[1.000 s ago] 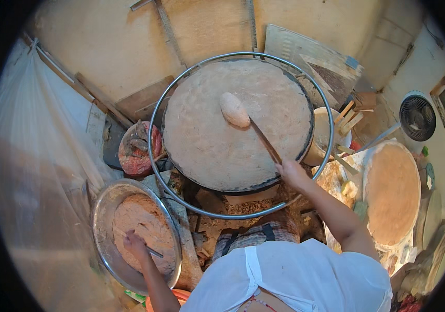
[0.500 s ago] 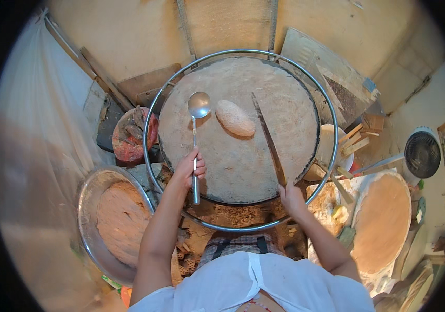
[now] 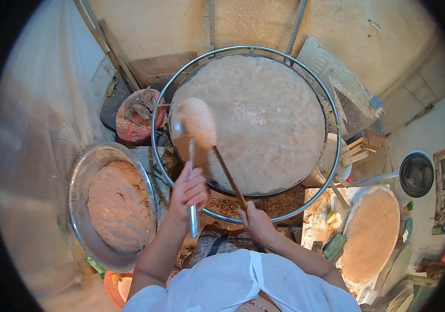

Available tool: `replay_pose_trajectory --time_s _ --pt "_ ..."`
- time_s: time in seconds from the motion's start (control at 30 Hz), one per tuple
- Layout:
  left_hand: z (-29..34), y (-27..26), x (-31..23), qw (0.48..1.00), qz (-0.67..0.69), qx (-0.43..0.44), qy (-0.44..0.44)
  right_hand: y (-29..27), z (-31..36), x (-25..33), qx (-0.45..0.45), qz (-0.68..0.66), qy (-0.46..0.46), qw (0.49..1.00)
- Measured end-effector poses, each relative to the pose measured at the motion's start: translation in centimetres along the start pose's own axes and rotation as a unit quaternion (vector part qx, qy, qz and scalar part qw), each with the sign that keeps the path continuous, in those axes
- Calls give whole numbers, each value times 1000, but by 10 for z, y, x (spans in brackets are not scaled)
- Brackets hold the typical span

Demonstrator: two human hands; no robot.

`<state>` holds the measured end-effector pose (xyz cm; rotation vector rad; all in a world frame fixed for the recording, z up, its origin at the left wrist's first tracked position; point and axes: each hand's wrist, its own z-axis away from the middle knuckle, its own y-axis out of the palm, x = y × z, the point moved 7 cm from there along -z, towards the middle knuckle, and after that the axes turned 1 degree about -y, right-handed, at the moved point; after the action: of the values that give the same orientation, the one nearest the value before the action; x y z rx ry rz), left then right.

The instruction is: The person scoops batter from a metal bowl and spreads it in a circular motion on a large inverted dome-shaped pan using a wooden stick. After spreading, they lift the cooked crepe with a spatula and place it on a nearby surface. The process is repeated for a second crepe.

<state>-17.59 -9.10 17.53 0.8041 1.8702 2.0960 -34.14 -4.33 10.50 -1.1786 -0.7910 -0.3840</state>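
My left hand (image 3: 188, 191) is wrapped round the handle of a metal ladle (image 3: 194, 224). The ladle's bowl is blurred, at the left side of a round flat griddle (image 3: 269, 145). Against that bowl sits an oval lump of dough (image 3: 199, 122), smeared by motion; whether it is lifted or touching the griddle I cannot tell. My right hand (image 3: 257, 223) grips the near end of a long, thin flat blade (image 3: 229, 174). Its far end reaches the dough and is hidden under or behind it. A pale, floury patch (image 3: 253, 114) marks the griddle's surface.
A metal ring rail (image 3: 339, 130) circles the griddle. To the left stands a metal basin (image 3: 71, 192) with a large mass of dough (image 3: 118, 208). A red tub (image 3: 134, 132) lies behind it. At right are a round flat sheet (image 3: 372, 234), wood pieces (image 3: 355, 151) and a fan (image 3: 416, 173).
The dough lump has gone from the griddle's middle to its left side. The blade has swung left to meet it, and both hands have drawn closer together and nearer me.
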Motion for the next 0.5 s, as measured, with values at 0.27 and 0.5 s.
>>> replay_pose_trajectory --time_s 0.27,0.5 --pt "261 -68 -85 891 -271 -230 284 99 -15 62 141 49 -168 974" --pt "439 -172 -175 127 -741 -640 159 38 -42 31 48 55 -48 996"
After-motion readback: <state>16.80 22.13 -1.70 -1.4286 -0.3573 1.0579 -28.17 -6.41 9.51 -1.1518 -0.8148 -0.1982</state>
